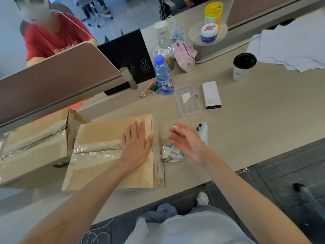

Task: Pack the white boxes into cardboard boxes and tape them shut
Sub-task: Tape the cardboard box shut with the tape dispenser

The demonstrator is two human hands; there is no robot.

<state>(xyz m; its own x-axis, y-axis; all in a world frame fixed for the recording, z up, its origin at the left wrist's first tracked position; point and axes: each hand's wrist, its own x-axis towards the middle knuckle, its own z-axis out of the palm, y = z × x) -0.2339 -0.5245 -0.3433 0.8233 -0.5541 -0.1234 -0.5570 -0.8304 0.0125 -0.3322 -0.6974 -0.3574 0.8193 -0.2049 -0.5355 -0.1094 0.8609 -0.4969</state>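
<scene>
A closed cardboard box (98, 166) lies in front of me on the desk, with clear tape along its middle seam. My left hand (136, 142) rests flat on its top near the right edge, fingers spread. My right hand (187, 141) hovers open just right of the box, above a roll of tape (171, 154) in a white printed wrapper. A second taped cardboard box (33, 148) stands to the left, touching the first. No white boxes for packing are visible.
Beyond the boxes lie a clear plastic case (187, 100), a white power bank (211, 95), a blue bottle (163, 76), a paper cup (243, 66) and a white device (202, 132). A person in red sits behind the divider (58, 74). Papers (295, 46) lie far right.
</scene>
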